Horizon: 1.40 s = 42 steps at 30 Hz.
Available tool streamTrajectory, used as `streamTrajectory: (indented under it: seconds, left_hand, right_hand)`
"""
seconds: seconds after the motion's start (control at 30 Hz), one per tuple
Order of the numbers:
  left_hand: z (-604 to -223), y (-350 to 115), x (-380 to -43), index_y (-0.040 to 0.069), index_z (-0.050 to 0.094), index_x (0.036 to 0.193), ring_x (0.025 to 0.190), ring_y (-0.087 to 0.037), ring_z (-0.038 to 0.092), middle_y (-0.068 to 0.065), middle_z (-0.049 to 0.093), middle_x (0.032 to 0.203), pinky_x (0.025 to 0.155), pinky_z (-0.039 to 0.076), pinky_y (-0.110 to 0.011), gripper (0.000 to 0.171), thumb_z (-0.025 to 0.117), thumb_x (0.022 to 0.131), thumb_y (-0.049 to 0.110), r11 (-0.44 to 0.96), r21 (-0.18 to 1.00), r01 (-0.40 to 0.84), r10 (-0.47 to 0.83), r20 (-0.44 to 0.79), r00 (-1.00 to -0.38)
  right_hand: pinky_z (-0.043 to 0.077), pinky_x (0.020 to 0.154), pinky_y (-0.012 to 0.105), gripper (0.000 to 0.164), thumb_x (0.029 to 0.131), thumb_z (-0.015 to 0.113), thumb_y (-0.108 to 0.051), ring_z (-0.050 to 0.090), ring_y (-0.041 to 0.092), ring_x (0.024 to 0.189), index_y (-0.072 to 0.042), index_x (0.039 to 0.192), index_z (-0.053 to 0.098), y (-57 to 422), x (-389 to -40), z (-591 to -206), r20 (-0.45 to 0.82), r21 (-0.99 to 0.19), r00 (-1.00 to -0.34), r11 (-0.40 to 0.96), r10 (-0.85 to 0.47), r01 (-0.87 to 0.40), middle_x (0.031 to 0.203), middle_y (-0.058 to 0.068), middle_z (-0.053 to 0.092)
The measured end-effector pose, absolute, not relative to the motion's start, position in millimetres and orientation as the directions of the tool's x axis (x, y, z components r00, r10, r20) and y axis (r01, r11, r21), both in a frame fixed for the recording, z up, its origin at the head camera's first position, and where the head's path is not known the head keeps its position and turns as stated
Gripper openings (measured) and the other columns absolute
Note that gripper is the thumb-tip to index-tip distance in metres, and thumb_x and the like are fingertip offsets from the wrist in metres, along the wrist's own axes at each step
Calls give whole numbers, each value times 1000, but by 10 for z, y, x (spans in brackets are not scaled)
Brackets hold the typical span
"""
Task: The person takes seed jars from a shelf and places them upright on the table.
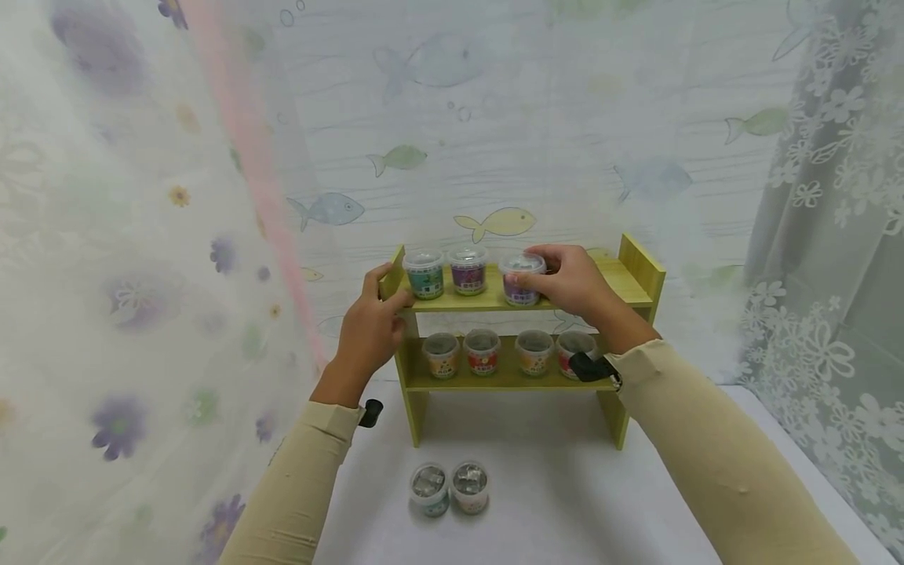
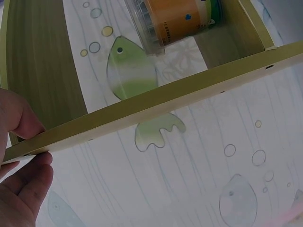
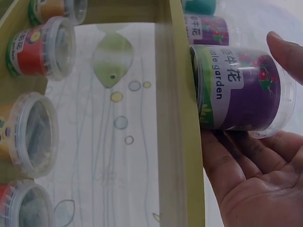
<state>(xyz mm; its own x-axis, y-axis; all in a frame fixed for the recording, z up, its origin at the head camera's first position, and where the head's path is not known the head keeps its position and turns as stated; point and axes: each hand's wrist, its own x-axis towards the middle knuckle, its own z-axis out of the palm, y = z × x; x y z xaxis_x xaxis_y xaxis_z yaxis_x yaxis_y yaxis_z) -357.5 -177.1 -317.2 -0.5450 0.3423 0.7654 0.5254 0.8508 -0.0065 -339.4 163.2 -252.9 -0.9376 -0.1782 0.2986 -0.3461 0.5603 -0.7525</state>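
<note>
A yellow-green two-tier wooden shelf [image 1: 487, 384] stands on a white surface. My left hand [image 1: 370, 326] grips its left side panel [image 2: 156, 97], thumb on one face and fingers on the other. My right hand [image 1: 575, 282] holds a purple plastic tub [image 3: 246, 94] with a clear lid and the words "little garden". Its base is right at the top board [image 1: 614, 282], near the front edge. In the right wrist view the fingers curve round one side and the thumb lies by the lid. Left of it on that board are a teal tub [image 1: 427, 282] and another purple tub [image 1: 468, 276].
Orange tubs [image 1: 442, 362] and red tubs [image 1: 483, 361] alternate along the lower board. In front of the shelf, a bluish tub [image 1: 429, 490] and a pale tub [image 1: 470, 488] stand side by side. Fish-patterned curtain [image 1: 438, 157] hangs behind; floral sheets flank both sides.
</note>
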Motion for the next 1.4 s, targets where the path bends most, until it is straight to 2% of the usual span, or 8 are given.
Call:
streamTrajectory:
  seconds: [0.23, 0.47, 0.7, 0.83, 1.07, 1.4]
  left_hand:
    - [-3161, -1774, -3553, 19, 70, 106, 79, -34, 67, -22, 40, 157, 60, 56, -44, 30, 69, 84, -2, 854, -7, 521, 345, 758, -554]
    - [-3137, -1772, -3547, 17, 71, 106, 78, -36, 67, -23, 40, 157, 60, 56, -46, 28, 67, 85, -2, 847, -8, 532, 351, 760, -547]
    - [-3127, -1767, -3553, 18, 70, 107, 84, -36, 68, -21, 38, 158, 65, 58, -46, 29, 69, 86, -1, 859, 7, 512, 337, 745, -575]
    - [-3146, -1764, -3548, 18, 70, 106, 82, -36, 67, -22, 39, 158, 64, 57, -47, 29, 69, 84, -2, 855, 12, 519, 336, 751, -569]
    - [-3160, -1757, -3564, 17, 71, 106, 79, -35, 66, -22, 39, 158, 61, 56, -46, 30, 68, 84, -3, 849, 5, 529, 344, 755, -558]
    - [-3175, -1766, -3577, 17, 71, 106, 74, -34, 65, -22, 40, 157, 59, 55, -45, 29, 67, 85, -2, 851, -3, 525, 345, 757, -554]
  right_hand:
    - [58, 87, 43, 84, 89, 74, -62, 65, 25, 113, -15, 154, 51, 1651, -3315, -2514, 312, -737, -931, 572, -187, -361, 132, 11, 66]
    - [60, 83, 39, 81, 89, 76, -59, 69, 24, 110, -13, 152, 53, 1702, -3266, -2498, 327, -740, -923, 552, -204, -384, 128, 12, 70]
    - [60, 82, 38, 81, 87, 76, -59, 70, 24, 109, -13, 150, 55, 1734, -3205, -2487, 340, -731, -916, 554, -212, -399, 126, 12, 71]
    - [61, 80, 36, 78, 87, 78, -58, 71, 25, 106, -11, 147, 58, 1752, -3163, -2505, 351, -726, -915, 559, -201, -401, 125, 13, 72]
    - [60, 85, 36, 73, 89, 78, -53, 73, 24, 106, -9, 144, 61, 1794, -3095, -2534, 397, -697, -894, 566, -208, -441, 124, 13, 73]
    - [58, 78, 21, 65, 87, 83, -48, 75, 22, 101, -12, 139, 65, 1817, -3014, -2628, 440, -715, -875, 511, -202, -478, 119, 11, 75]
